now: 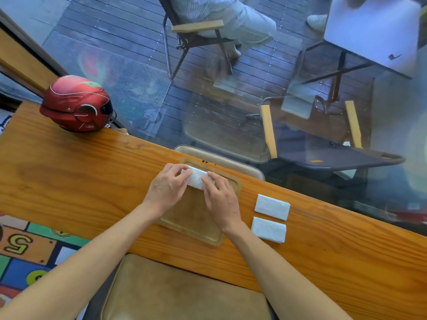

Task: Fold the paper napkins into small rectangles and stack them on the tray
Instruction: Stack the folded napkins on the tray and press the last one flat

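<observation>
A wooden tray (191,225) lies on the long wooden counter in front of me. At its far end sits a white folded napkin (198,179), a small rectangle. My left hand (167,189) holds the napkin's left end, and my right hand (219,199) presses fingertips on its right end. Both hands hide parts of the napkin. Two more folded white napkins lie on the counter right of the tray, one farther (272,207) and one nearer (268,229), side by side and not touching.
A red helmet (77,103) rests at the counter's far left. A glass pane runs along the far edge of the counter (69,176); beyond it are chairs, a table and a seated person. A tan seat cushion (184,294) is below my arms.
</observation>
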